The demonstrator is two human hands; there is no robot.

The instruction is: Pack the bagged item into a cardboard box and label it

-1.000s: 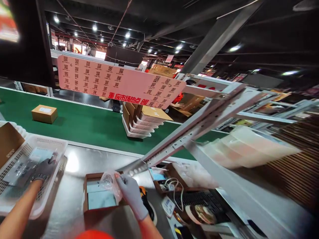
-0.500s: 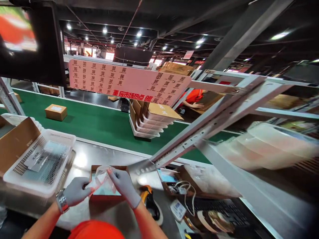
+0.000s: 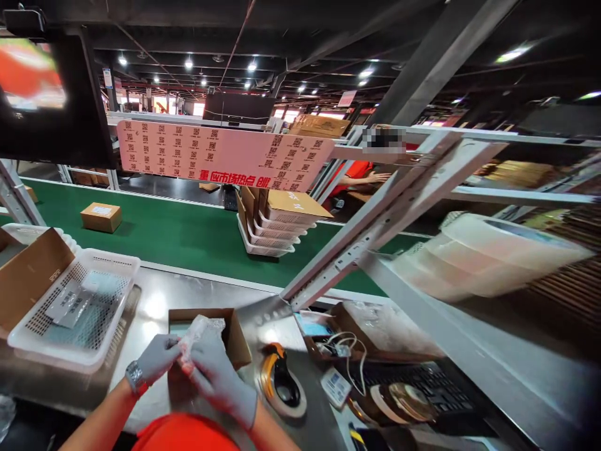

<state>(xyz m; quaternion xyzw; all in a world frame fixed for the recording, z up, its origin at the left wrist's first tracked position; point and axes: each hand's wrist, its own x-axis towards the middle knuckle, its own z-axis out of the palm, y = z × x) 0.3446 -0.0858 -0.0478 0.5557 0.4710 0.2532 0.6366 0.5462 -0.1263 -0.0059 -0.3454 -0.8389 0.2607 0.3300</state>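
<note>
Pinching a small clear plastic bag between them, both gloved hands meet just above the open cardboard box on the steel surface. The left hand has its grip closed on the bag's lower left end, wristwatch showing at the cuff; the right hand is pressed around the bag from the right and below, fingers curled over it. The bag's long axis runs up and to the right from the left hand toward the box's far wall, so it sits straight over the box opening, and the right hand is the nearer one to the box's inside. What is in the bag is hard to tell; it looks crinkled and mostly see-through. To the left, a white perforated basket holds flat packets, with a brown carton flap beside it. Right of the box lies a tape dispenser, then a keyboard. Beyond runs the green conveyor belt carrying a small labelled parcel and a stack of white trays. Overhead hangs a pink sign packed with QR codes and a line of red Chinese characters, too skewed to read surely.
</note>
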